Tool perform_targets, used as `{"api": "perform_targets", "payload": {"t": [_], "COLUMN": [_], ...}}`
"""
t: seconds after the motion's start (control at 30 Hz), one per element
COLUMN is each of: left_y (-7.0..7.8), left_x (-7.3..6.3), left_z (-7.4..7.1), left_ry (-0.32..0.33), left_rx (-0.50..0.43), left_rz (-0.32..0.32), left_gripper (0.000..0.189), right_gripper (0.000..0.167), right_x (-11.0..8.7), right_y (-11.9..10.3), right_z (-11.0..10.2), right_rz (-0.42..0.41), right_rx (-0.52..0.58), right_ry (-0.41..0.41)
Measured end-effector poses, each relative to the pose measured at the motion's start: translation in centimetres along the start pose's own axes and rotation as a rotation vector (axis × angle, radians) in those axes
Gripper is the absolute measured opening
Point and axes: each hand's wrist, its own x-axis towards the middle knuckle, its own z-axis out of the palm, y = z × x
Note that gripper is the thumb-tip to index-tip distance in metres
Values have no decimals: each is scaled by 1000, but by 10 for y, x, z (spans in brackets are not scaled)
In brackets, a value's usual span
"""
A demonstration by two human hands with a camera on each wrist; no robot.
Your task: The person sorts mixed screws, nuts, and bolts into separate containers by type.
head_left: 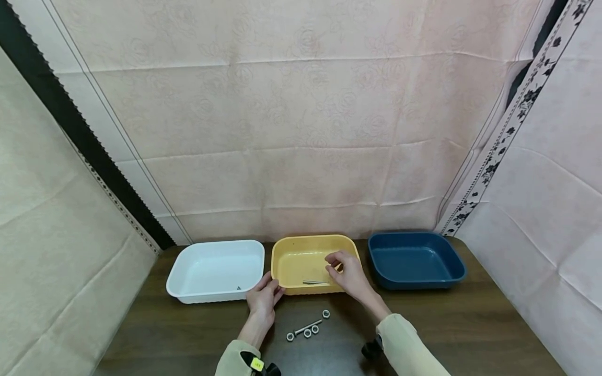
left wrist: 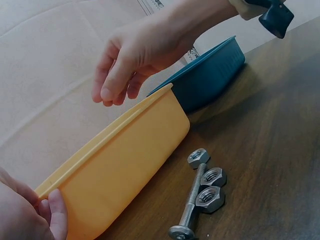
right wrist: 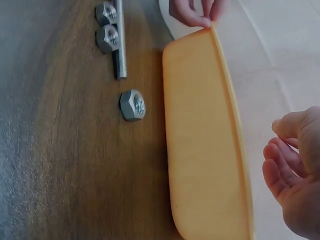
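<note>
My left hand (head_left: 262, 300) pinches the near left corner of the yellow tray (head_left: 315, 241), thumb and fingers on its rim. Above that tray's right part hangs my right hand (head_left: 350, 274), fingers loosely bent, with nothing visible between them. A thin metal rod-like piece (head_left: 314, 282) lies on the tray floor below it; its exact kind is too small to tell. On the table in front lie a long bolt (left wrist: 192, 200) and several hex nuts. One nut (right wrist: 132, 105) stands apart, nearest the tray, while two others touch or nearly touch the bolt's shank.
A white tray (head_left: 213, 248) stands to the left, with a tiny dark piece (head_left: 239, 288) on its floor. At the right is a dark blue tray (head_left: 414, 282). Pale cloth (head_left: 301, 130) hangs behind the wooden table (head_left: 164, 334) and along both sides.
</note>
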Motion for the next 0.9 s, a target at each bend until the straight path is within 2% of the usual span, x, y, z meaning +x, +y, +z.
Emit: {"api": "perform_targets", "payload": {"t": [0.2, 0.43, 0.63, 0.9], "left_y": [1, 1, 0, -2], "left_x": [0, 0, 1, 2], "left_z": [0, 0, 1, -1], "left_ry": [-3, -3, -1, 3], "left_rx": [6, -1, 2, -3], "left_rz": [1, 0, -2, 1], "left_gripper": [48, 50, 50, 49], "right_gripper": [21, 23, 20, 20], "right_x": [-7, -22, -37, -59], "right_y": [-12, -23, -28, -25], "right_z": [-10, -15, -12, 3], "right_rz": [12, -26, -19, -21], "right_rx": [56, 118, 172, 193], "right_ry": [-26, -81, -136, -155]}}
